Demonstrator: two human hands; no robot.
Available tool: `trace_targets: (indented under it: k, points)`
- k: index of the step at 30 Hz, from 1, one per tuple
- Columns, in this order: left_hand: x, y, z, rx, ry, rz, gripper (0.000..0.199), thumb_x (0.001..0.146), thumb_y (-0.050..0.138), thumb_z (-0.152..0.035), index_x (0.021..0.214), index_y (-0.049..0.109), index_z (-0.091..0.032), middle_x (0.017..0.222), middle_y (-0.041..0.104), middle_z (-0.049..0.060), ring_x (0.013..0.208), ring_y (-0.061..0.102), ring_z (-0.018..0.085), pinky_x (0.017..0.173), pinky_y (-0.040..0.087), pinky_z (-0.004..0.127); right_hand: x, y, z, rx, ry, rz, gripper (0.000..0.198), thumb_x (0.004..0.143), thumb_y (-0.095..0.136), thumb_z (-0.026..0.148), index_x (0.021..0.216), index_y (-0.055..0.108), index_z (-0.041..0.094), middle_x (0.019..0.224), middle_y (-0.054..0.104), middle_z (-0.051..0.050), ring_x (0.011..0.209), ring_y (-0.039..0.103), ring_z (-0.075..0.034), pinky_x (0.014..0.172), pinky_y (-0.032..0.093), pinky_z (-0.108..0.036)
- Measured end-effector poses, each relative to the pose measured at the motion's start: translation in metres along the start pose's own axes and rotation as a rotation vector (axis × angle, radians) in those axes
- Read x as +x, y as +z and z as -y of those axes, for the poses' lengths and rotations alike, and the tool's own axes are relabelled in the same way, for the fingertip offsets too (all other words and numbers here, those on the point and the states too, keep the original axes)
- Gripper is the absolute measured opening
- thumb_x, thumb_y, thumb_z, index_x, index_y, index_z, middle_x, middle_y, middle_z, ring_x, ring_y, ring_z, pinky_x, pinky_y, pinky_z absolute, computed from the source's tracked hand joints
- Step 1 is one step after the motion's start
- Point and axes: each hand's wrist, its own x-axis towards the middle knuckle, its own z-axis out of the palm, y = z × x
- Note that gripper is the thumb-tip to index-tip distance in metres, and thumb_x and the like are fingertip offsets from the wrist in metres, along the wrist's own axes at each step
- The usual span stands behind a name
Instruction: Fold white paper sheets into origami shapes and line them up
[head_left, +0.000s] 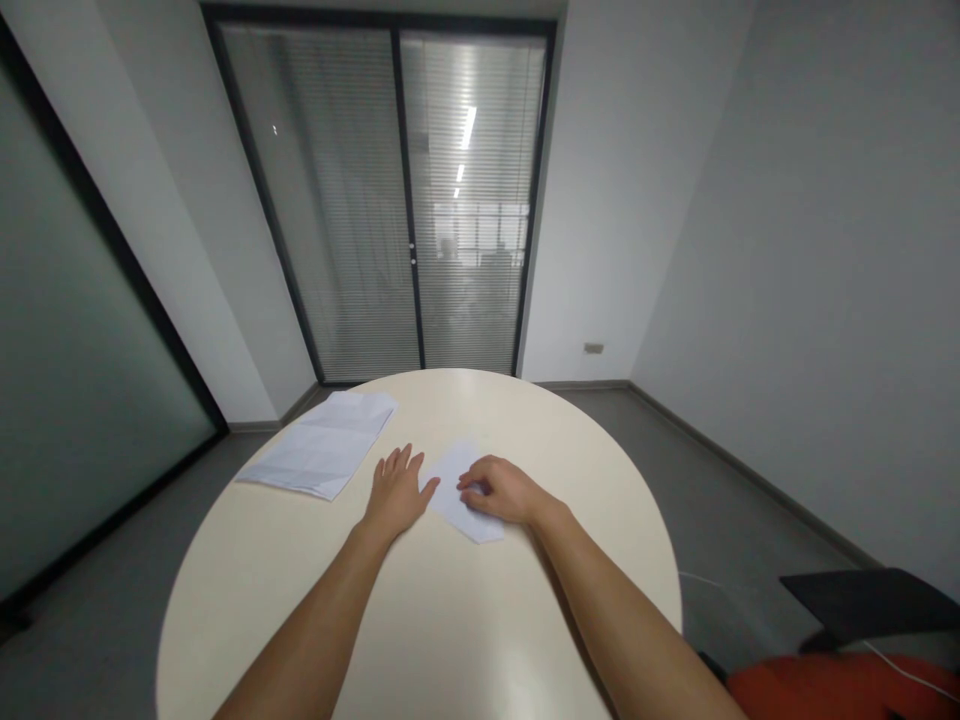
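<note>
Now the small white paper is flanked on the counter, its left edge bordered by the left hand, fingers spread wide, seemingly for steadying, while the right hand is curled over it, whether anything is pinched being impossible to tell.

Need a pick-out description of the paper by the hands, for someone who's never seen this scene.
Start from the round cream table. Near its middle, beside the left hand and partly under the right hand, lies a small white paper. It's far smaller than the creased paper toward the table's far left.
</note>
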Motion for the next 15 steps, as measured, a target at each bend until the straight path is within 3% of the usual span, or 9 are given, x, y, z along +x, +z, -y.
trace_targets:
  k: [4,8,11,15]
  points:
    - [0.001,-0.007,-0.002,0.023,-0.036,-0.073,0.051,0.094,0.057,-0.047,0.131,0.06,-0.012,0.145,0.054,0.021,0.133,0.049,0.036,0.111,0.036,0.049,0.001,0.0,0.003,-0.003,-0.072,0.02,0.018,0.084,0.068,0.029,0.095,0.081,0.023,0.091,0.077,-0.004,0.093,0.068,-0.022,0.092,0.048,-0.033]
    - [0.001,-0.016,-0.011,-0.015,0.015,-0.094,0.029,0.094,0.06,-0.035,0.117,0.066,-0.018,0.121,0.066,0.013,0.112,0.059,0.028,0.097,0.045,0.041,0.0,0.008,-0.004,0.016,-0.061,0.041,0.026,0.081,0.072,0.029,0.105,0.08,0.023,0.115,0.073,-0.008,0.104,0.067,-0.023,0.094,0.05,-0.033]
    - [0.0,-0.019,-0.018,-0.049,0.068,-0.086,0.021,0.094,0.058,-0.028,0.111,0.068,-0.019,0.112,0.068,0.01,0.107,0.061,0.026,0.093,0.045,0.039,-0.002,0.013,-0.009,0.014,-0.032,0.045,0.033,0.088,0.068,0.035,0.118,0.076,0.025,0.138,0.062,-0.011,0.118,0.064,-0.026,0.103,0.046,-0.037]
    - [-0.001,-0.016,-0.021,-0.095,0.154,-0.048,0.025,0.095,0.057,-0.03,0.114,0.069,-0.02,0.113,0.069,0.009,0.107,0.062,0.025,0.096,0.045,0.039,-0.003,0.01,-0.009,-0.036,-0.021,0.01,0.035,0.093,0.062,0.038,0.124,0.073,0.025,0.139,0.061,-0.014,0.126,0.059,-0.028,0.108,0.042,-0.042]
